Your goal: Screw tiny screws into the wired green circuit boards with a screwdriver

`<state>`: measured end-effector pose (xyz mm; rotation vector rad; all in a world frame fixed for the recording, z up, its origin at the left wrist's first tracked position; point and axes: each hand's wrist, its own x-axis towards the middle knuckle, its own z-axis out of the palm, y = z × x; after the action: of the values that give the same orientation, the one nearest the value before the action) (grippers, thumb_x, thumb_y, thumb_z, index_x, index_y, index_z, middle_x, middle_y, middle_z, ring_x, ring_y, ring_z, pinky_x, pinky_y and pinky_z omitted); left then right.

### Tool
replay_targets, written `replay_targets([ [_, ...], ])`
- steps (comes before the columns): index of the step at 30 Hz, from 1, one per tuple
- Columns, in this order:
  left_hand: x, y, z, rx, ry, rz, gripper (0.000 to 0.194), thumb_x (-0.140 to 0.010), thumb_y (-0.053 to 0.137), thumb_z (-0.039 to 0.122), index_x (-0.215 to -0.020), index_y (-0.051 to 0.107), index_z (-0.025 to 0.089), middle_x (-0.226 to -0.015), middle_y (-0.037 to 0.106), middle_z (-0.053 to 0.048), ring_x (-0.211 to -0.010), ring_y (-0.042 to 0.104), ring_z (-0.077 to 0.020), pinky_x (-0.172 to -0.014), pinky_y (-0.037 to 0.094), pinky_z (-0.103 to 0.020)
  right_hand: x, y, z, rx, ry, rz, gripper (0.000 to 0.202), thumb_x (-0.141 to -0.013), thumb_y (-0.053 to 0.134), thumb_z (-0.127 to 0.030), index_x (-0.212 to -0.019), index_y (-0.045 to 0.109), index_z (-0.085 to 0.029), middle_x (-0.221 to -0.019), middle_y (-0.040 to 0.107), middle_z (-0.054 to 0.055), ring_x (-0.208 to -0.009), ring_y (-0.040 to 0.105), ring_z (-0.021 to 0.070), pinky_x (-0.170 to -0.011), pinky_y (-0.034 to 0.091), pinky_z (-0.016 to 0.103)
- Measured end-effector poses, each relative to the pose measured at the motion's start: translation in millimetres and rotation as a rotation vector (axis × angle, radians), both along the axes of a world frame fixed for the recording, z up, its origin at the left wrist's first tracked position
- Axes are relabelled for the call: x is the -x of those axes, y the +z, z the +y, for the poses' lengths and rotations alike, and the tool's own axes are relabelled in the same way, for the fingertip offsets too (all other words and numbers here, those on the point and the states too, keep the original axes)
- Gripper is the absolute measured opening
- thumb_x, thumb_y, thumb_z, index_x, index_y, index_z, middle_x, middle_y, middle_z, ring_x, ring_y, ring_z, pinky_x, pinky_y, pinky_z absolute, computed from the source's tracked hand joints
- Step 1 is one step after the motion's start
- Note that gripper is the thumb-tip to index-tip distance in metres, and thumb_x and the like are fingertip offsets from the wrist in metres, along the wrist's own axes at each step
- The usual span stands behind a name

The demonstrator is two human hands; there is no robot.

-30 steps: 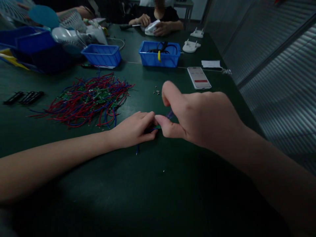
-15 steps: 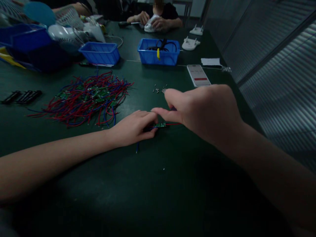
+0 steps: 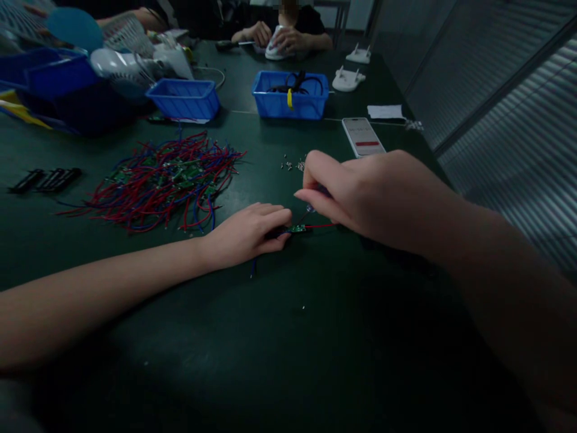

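My left hand (image 3: pixel 252 234) rests on the green table, closed on a small green circuit board (image 3: pixel 298 228) that pokes out past the thumb and fingertips. A red wire runs right from the board, and a blue wire end (image 3: pixel 253 267) shows below the hand. My right hand (image 3: pixel 356 189) is curled around a screwdriver (image 3: pixel 310 208). Its handle is mostly hidden in the fist, and its thin shaft slants down to the board. Behind the hands lies a small cluster of screws (image 3: pixel 289 165).
A heap of wired circuit boards (image 3: pixel 166 180) lies left, beside black plastic pieces (image 3: pixel 49 180). Blue bins (image 3: pixel 184 102), one with black cables (image 3: pixel 300 84), stand farther back. A phone (image 3: pixel 360 137) and white plastic parts (image 3: pixel 347 80) lie right. Another person's hands (image 3: pixel 288 39) hold a white part.
My right hand has shifted slightly right and turned, so the screwdriver's shaft shows now. My left hand keeps its hold on the circuit board. The view has moved a little.
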<state>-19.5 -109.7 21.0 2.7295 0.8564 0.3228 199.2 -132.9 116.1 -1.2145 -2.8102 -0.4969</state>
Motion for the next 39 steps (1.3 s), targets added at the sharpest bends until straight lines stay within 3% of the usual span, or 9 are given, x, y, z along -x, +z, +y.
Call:
replay_targets([
  [5, 1, -2.2, 0, 0.002, -0.001, -0.013, 0.016, -0.092, 0.045, 0.030, -0.095, 0.055, 0.018, -0.087, 0.060, -0.004, -0.079, 0.055, -0.0166, -0.070, 0.043, -0.029, 5, -5.3, -2, -0.082, -0.058, 0.014, 0.054, -0.096, 0.018, -0.053, -0.107, 0.058, -0.020, -0.072, 0.063, 0.006, -0.055, 0.051, 0.0139, -0.053, 0.017, 0.027],
  [10, 4, -4.9, 2, -0.019, -0.014, -0.038, 0.015, -0.091, 0.047, 0.032, -0.091, 0.054, 0.019, -0.091, 0.061, -0.005, -0.086, 0.058, -0.0188, -0.075, 0.045, -0.031, 9, 0.6, -11, 0.156, 0.044, 0.083, 0.046, -0.092, 0.033, -0.030, -0.135, 0.038, -0.012, -0.083, 0.065, 0.004, -0.058, 0.051, 0.0115, -0.049, 0.021, 0.025],
  [14, 3, -3.8, 2, 0.008, -0.015, -0.012, 0.015, -0.092, 0.046, 0.031, -0.095, 0.055, 0.019, -0.094, 0.062, -0.005, -0.088, 0.058, -0.0192, -0.078, 0.046, -0.032, 6, 5.2, -13, 0.201, 0.069, 0.047, 0.047, -0.092, 0.033, -0.022, -0.137, 0.034, -0.007, -0.077, 0.064, 0.003, -0.054, 0.051, 0.0109, -0.047, 0.022, 0.025],
  [19, 2, -0.5, 0, 0.030, -0.004, -0.010, 0.019, -0.093, 0.044, 0.031, -0.101, 0.057, 0.019, -0.100, 0.062, -0.006, -0.092, 0.058, -0.0186, -0.081, 0.046, -0.032, 6, 2.1, -7, 0.084, 0.027, 0.000, 0.043, -0.098, 0.027, -0.034, -0.131, 0.041, -0.010, -0.072, 0.064, 0.005, -0.050, 0.048, 0.0104, -0.048, 0.019, 0.024],
  [24, 2, -1.6, 0, 0.037, 0.004, 0.007, 0.020, -0.093, 0.044, 0.032, -0.099, 0.058, 0.019, -0.090, 0.064, -0.004, -0.079, 0.058, -0.0161, -0.072, 0.045, -0.029, 11, -6.1, -7, -0.059, -0.049, 0.067, 0.048, -0.096, 0.023, -0.054, -0.111, 0.053, -0.019, -0.071, 0.064, 0.006, -0.054, 0.053, 0.0128, -0.051, 0.018, 0.024],
  [28, 2, -3.3, 1, 0.028, 0.005, 0.009, 0.019, -0.091, 0.046, 0.032, -0.098, 0.058, 0.019, -0.090, 0.064, -0.004, -0.082, 0.059, -0.0174, -0.074, 0.044, -0.030, 15, -8.0, -10, -0.125, -0.159, 0.072, 0.053, -0.096, 0.017, -0.054, -0.099, 0.056, -0.018, -0.071, 0.063, 0.008, -0.059, 0.058, 0.0173, -0.051, 0.018, 0.025],
  [30, 3, -3.8, 1, 0.004, -0.001, 0.000, 0.018, -0.091, 0.046, 0.032, -0.095, 0.057, 0.018, -0.090, 0.063, -0.005, -0.085, 0.058, -0.0184, -0.076, 0.045, -0.031, 15, -5.6, -10, -0.064, -0.173, 0.090, 0.048, -0.095, 0.021, -0.050, -0.107, 0.054, -0.016, -0.074, 0.064, 0.007, -0.058, 0.057, 0.0164, -0.051, 0.020, 0.025],
  [34, 3, -3.5, 2, -0.013, -0.024, -0.036, 0.017, -0.092, 0.045, 0.033, -0.091, 0.055, 0.019, -0.091, 0.061, -0.005, -0.085, 0.057, -0.0184, -0.076, 0.045, -0.031, 11, -0.6, -9, 0.176, -0.013, 0.145, 0.046, -0.093, 0.032, -0.032, -0.134, 0.035, -0.011, -0.079, 0.064, 0.003, -0.054, 0.053, 0.0123, -0.048, 0.023, 0.025],
  [39, 2, -0.6, 1, 0.004, -0.018, -0.019, 0.016, -0.092, 0.045, 0.031, -0.094, 0.055, 0.018, -0.089, 0.060, -0.004, -0.083, 0.056, -0.0173, -0.074, 0.045, -0.030, 8, -3.0, -7, 0.088, 0.036, 0.054, 0.047, -0.097, 0.023, -0.033, -0.137, 0.033, -0.010, -0.071, 0.063, 0.003, -0.050, 0.050, 0.0121, -0.049, 0.023, 0.025],
])
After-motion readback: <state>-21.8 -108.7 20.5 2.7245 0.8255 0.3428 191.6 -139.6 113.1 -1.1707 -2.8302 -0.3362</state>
